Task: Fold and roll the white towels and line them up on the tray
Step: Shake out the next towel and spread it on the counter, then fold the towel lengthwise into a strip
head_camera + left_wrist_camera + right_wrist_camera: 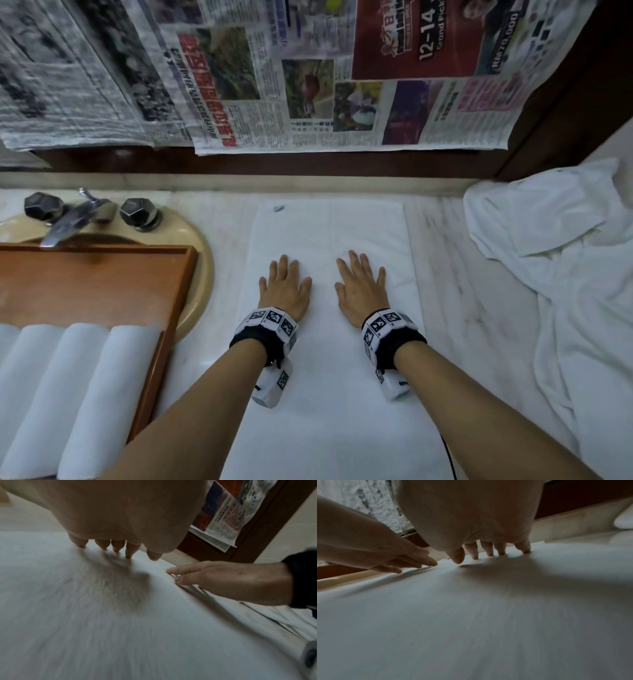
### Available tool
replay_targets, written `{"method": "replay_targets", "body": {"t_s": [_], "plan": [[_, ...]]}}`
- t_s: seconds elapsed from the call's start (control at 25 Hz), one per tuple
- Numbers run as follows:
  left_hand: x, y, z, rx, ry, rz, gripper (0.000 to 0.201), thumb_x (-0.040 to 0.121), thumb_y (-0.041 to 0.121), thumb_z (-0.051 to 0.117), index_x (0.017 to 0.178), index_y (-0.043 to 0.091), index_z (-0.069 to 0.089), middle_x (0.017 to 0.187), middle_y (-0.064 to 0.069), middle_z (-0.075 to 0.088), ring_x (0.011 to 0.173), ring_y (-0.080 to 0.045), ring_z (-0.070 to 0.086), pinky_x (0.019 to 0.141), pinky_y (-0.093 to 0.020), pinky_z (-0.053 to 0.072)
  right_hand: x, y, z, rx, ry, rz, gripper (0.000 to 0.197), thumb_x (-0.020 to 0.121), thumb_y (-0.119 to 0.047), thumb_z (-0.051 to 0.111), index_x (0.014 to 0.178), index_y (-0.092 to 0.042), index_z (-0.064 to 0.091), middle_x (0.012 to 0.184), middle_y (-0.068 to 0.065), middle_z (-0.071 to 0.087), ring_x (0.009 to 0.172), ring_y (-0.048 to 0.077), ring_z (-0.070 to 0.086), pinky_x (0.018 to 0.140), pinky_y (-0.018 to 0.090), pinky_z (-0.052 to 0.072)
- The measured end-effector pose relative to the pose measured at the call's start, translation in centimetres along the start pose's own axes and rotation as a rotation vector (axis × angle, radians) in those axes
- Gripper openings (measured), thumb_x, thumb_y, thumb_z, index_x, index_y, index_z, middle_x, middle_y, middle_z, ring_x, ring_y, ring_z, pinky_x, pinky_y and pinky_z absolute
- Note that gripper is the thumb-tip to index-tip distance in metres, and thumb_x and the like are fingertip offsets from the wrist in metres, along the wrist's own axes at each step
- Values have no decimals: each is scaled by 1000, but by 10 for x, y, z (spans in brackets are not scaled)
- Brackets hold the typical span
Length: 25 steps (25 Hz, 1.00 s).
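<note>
two hands: left hand (pixel 286 289) and right hand (pixel 361 291) spread wide, flat, palms down
towel: flat white rectangular towel (pixel 329 342) on counter centre, under both
tray: brown wooden tray (pixel 102 284) left, rolled white towels (pixel 75 383) near end

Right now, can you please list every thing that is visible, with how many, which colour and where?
flat towel: one, white, spread on the counter, centre
rolled towels: at least three, white, side by side on the tray's near end
tray: one, brown wood, left, partly over the basin
towel heap: one, white, crumpled, right
basin: one, beige, far left
tap: one, metal, two dark knobs, behind the tray
newspapers: several sheets, printed, on the wall behind
counter: one, pale marble
left hand: flat on the flat towel
right hand: flat on the flat towel
</note>
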<state>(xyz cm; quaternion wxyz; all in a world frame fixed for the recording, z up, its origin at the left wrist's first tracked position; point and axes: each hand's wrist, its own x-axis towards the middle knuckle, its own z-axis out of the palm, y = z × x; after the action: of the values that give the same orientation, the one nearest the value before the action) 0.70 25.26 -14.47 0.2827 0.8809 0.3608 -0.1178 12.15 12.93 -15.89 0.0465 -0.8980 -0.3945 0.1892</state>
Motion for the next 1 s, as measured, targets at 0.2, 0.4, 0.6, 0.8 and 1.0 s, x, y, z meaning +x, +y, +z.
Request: {"method": "replay_targets", "body": {"t_s": [0.2, 0.4, 0.6, 0.8, 1.0], "plan": [[47, -2, -20, 51, 90, -43, 55, 98, 40, 42, 145, 16, 27, 161, -4, 5, 148, -23, 7, 118, -49, 14, 69, 30, -35, -27, 7, 66, 53, 102, -30, 32, 152, -21, 16, 162, 4, -1, 149, 24, -1, 117, 56, 7], [62, -4, -34, 44, 113, -67, 64, 86, 36, 66, 141, 20, 38, 151, 0, 28, 138, -22, 31, 108, -42, 36, 124, 74, -77, -55, 4, 221, 57, 95, -7, 38, 150, -16, 22, 160, 7, 7, 147, 28, 9, 117, 52, 13], [65, 2, -43, -2, 113, -113, 63, 79, 31, 75, 133, 19, 45, 134, 2, 40, 125, -21, 43, 98, -42, 45, 142, 95, -112, -135, 46, 151, 43, 87, -10, 55, 129, -8, 48, 131, 15, 47, 120, 36, 45, 94, 44, 43], [63, 3, -47, 20, 77, -117, 64, 79, 34, 74, 133, 21, 44, 134, 2, 39, 125, -21, 42, 95, -43, 47, 140, 91, -141, -147, 11, 97, 15, 82, -15, 62, 95, -15, 69, 110, 8, 65, 93, 29, 62, 79, 35, 53], [47, 14, -53, -141, 94, -114, 59, 77, 41, 75, 128, 22, 52, 129, 3, 50, 120, -21, 50, 96, -36, 46, 114, 45, -164, 340, -206, 39, 26, 83, -15, 70, 106, -25, 63, 75, 1, 68, 66, 14, 61, 63, 26, 50]]}}
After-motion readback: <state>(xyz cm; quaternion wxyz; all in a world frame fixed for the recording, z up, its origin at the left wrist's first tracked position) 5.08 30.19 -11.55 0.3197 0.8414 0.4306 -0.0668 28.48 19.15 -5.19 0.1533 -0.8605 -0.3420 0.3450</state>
